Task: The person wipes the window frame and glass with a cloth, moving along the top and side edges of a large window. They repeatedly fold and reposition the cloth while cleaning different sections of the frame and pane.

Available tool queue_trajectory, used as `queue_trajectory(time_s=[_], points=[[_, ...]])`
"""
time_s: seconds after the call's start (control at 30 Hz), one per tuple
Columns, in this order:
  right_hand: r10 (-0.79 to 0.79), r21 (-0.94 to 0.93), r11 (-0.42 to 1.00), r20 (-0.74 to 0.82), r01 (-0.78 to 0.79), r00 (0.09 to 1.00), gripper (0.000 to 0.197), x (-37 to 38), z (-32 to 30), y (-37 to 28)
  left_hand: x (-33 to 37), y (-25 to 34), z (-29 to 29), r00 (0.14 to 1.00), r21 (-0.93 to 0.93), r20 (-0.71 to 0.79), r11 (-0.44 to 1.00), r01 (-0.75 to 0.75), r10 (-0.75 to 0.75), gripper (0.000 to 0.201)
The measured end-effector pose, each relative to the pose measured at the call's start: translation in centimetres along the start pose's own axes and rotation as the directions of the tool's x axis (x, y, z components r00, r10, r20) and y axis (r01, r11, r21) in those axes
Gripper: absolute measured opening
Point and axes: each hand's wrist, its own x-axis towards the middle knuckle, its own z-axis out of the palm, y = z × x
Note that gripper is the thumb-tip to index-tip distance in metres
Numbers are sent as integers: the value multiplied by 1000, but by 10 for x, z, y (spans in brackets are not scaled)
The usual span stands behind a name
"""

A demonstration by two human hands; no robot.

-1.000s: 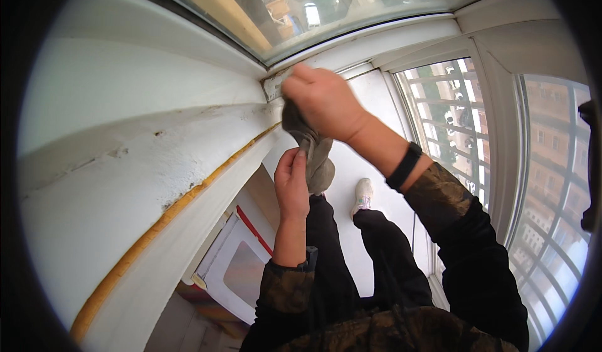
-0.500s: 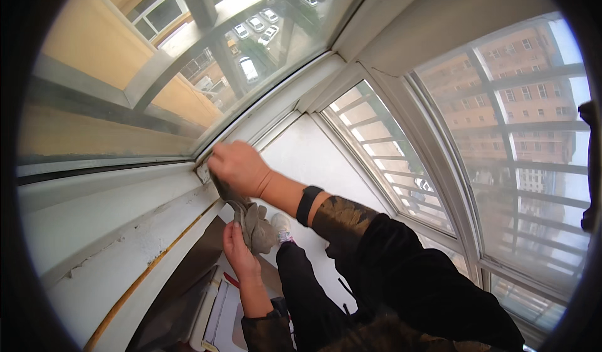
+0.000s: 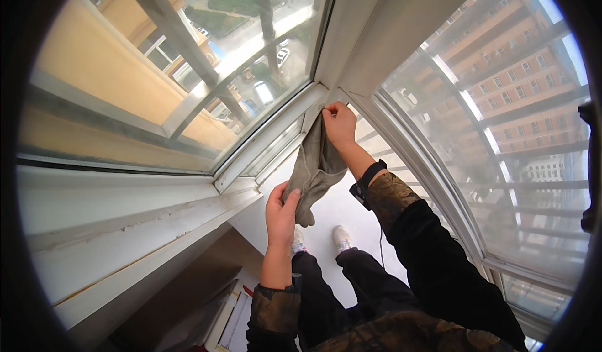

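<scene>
A grey-brown cloth hangs in loose folds between my two hands. My right hand pinches its upper end close to the corner post where the window frames meet. Lower down and to the left, my left hand grips the cloth's edge between thumb and fingers. Most of the cloth hangs in front of the white window frame and the white floor. Whether the right fingertips touch the frame, I cannot tell.
A large window pane with bars outside fills the left, above a white sill with chipped paint. Another barred window rises on the right. Below the sill stands a dark brown panel. My shoes are on the white floor.
My right hand has moved right, from the sill's end to the corner post. My left hand has come up and right. The bunched cloth is now stretched out between them.
</scene>
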Motion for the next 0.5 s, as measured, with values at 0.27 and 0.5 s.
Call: queue_trajectory(time_s=[0.27,0.5], points=[[-186,74,976,-215,206,959,20,45,24,1,69,7,30,991,-36,45,992,-121,123,40],[-526,-250,821,21,513,850,44,14,52,13,118,12,26,989,153,23,977,-149,147,41]])
